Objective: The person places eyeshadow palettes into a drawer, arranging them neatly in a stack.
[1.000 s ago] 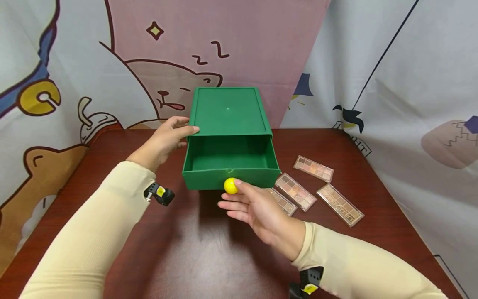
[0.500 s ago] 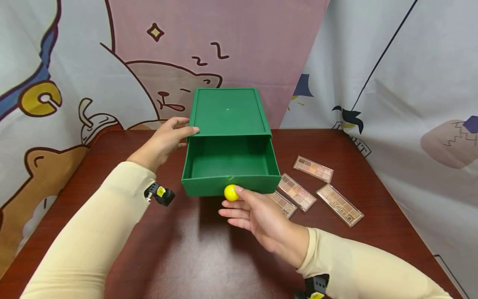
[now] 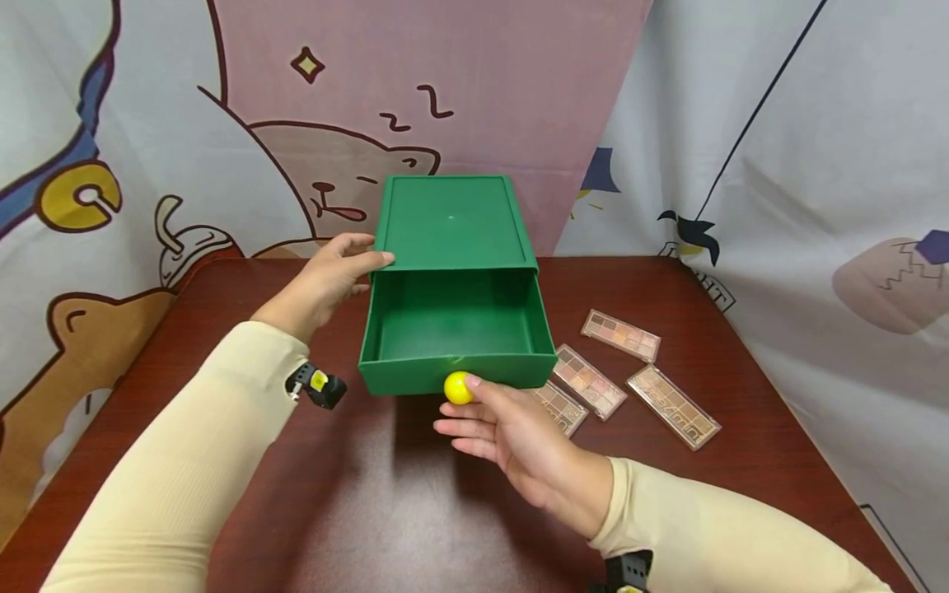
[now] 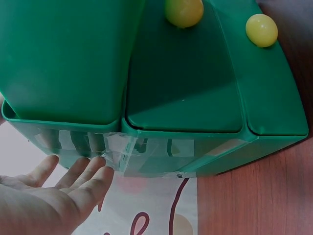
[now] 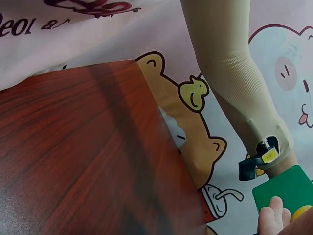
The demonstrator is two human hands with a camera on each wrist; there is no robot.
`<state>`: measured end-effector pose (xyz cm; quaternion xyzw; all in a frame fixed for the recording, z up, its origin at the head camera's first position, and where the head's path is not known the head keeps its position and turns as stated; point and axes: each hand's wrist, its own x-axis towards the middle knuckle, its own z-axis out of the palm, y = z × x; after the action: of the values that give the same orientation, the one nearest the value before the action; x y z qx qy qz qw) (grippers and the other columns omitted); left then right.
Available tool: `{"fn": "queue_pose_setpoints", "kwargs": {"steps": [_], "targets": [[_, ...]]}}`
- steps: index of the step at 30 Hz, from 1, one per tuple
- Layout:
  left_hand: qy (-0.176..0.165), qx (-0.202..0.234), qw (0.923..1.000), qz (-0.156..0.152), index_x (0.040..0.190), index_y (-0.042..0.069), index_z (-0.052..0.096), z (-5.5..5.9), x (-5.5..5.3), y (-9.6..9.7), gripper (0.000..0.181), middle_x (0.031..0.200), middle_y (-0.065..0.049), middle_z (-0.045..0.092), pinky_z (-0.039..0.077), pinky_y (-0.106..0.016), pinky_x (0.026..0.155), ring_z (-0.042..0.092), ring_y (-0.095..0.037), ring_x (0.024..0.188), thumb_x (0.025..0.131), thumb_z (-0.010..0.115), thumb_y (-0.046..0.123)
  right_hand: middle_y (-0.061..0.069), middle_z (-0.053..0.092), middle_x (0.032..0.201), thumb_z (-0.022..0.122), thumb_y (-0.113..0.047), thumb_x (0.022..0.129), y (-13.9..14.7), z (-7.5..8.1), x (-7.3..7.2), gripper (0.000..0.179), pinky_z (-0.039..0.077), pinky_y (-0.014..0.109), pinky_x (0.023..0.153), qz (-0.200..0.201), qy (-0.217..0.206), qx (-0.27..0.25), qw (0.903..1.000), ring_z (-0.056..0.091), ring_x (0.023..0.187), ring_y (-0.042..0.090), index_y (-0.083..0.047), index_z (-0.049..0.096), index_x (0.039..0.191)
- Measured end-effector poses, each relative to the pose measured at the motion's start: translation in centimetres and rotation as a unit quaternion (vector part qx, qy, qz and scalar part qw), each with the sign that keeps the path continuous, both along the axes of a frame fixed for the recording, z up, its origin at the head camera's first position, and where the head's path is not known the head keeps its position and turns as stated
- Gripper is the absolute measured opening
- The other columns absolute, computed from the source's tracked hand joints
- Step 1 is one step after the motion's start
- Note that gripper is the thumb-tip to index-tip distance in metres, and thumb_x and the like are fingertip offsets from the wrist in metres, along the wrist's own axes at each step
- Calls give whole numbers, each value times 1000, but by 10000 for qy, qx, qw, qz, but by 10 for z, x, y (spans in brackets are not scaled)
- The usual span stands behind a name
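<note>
A green drawer cabinet (image 3: 451,218) stands on the table with its top drawer (image 3: 457,317) pulled out, its interior bare. My left hand (image 3: 326,276) rests against the cabinet's left side, thumb at the top edge; in the left wrist view its fingers (image 4: 93,183) lie fairly straight along the side wall. My right hand (image 3: 522,436) pinches the round yellow knob (image 3: 458,388) on the drawer front between thumb and index finger, the other fingers extended below. Two lower drawers, each with a yellow knob (image 4: 261,30), show in the left wrist view. The right wrist view catches only fingertips (image 5: 270,218) by the green front.
Several eyeshadow palettes lie to the right of the cabinet, including one pale palette (image 3: 673,406) and one pinkish palette (image 3: 621,334); another is partly hidden by my right hand. A printed curtain (image 3: 474,91) hangs behind the wooden table (image 3: 311,502).
The drawer has slid farther out toward me, with my right hand moving along on its knob. My left hand stays at the cabinet's side. The palettes have not moved.
</note>
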<state>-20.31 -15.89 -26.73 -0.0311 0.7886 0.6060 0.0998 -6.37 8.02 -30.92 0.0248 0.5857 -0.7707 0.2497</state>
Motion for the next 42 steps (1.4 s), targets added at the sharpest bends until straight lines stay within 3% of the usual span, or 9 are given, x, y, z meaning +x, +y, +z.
{"fn": "queue_pose_setpoints", "kwargs": {"steps": [6, 14, 19, 21, 27, 31, 34, 38, 42], "targets": [[-13, 20, 10000, -34, 153, 9, 23, 0, 1, 1, 73, 156, -10, 26, 35, -44, 111, 35, -27, 137, 95, 62, 29, 14, 69, 106, 52, -33, 99, 2, -3, 1, 47, 56, 31, 85, 76, 17, 117, 9999, 69, 99, 25, 5, 50, 127], [-49, 53, 10000, -46, 153, 10, 22, -1, 0, 0, 73, 156, -10, 25, 33, -44, 112, 34, -27, 138, 95, 61, 29, 18, 61, 127, 53, -29, 97, 27, -29, 11, 46, 50, 41, 94, 758, 588, 803, 9921, 62, 112, 28, 5, 47, 129], [-50, 85, 9999, -22, 153, 9, 22, -1, 0, -3, 73, 156, -11, 25, 34, -44, 111, 34, -27, 137, 95, 62, 30, 22, 56, 131, 55, -24, 97, 44, -41, 9, 48, 49, 42, 97, 640, 994, 1229, 9854, 60, 114, 28, 8, 46, 132], [-42, 104, 9999, -16, 153, 9, 22, -2, 0, -3, 74, 155, -12, 26, 34, -45, 112, 34, -27, 137, 94, 62, 30, 22, 57, 131, 58, -22, 96, 51, -44, 6, 46, 50, 38, 95, 481, 1279, 1585, 9779, 61, 113, 26, 8, 49, 130], [-53, 166, 9998, 6, 153, 9, 22, -3, 3, -5, 75, 154, -12, 27, 33, -46, 112, 36, -28, 136, 94, 62, 31, 20, 61, 124, 65, -14, 91, 71, -58, -12, 37, 51, 26, 87, -22, 2529, 2546, 9334, 61, 110, 29, 3, 58, 124], [-68, 161, 9998, 22, 153, 11, 22, -4, 4, -6, 75, 155, -12, 26, 33, -45, 112, 36, -28, 135, 94, 62, 33, 19, 61, 123, 66, -9, 90, 87, -69, -29, 38, 52, 41, 91, -332, 3240, 2915, 8994, 58, 113, 36, 3, 57, 125], [-63, 152, 9999, 13, 154, 11, 22, -4, 4, -6, 75, 155, -11, 26, 33, -44, 112, 36, -28, 136, 94, 62, 34, 19, 60, 125, 68, -9, 88, 102, -75, -42, 43, 48, 53, 93, -537, 3675, 3443, 8623, 57, 115, 37, 3, 55, 127], [-57, 187, 9998, -30, 154, 11, 21, -5, 4, -4, 75, 155, -12, 26, 33, -44, 112, 36, -28, 136, 94, 61, 34, 20, 55, 130, 72, -15, 87, 126, -83, -55, 53, 45, 56, 96, -624, 3916, 4300, 8111, 54, 118, 39, 1, 51, 133], [-52, 261, 9996, -71, 154, 10, 21, -4, 4, -2, 75, 154, -12, 26, 32, -45, 113, 36, -28, 135, 94, 61, 34, 23, 50, 135, 71, -22, 88, 146, -86, -63, 60, 40, 58, 100, -633, 3725, 4862, 7879, 49, 122, 42, 0, 46, 137]]}}
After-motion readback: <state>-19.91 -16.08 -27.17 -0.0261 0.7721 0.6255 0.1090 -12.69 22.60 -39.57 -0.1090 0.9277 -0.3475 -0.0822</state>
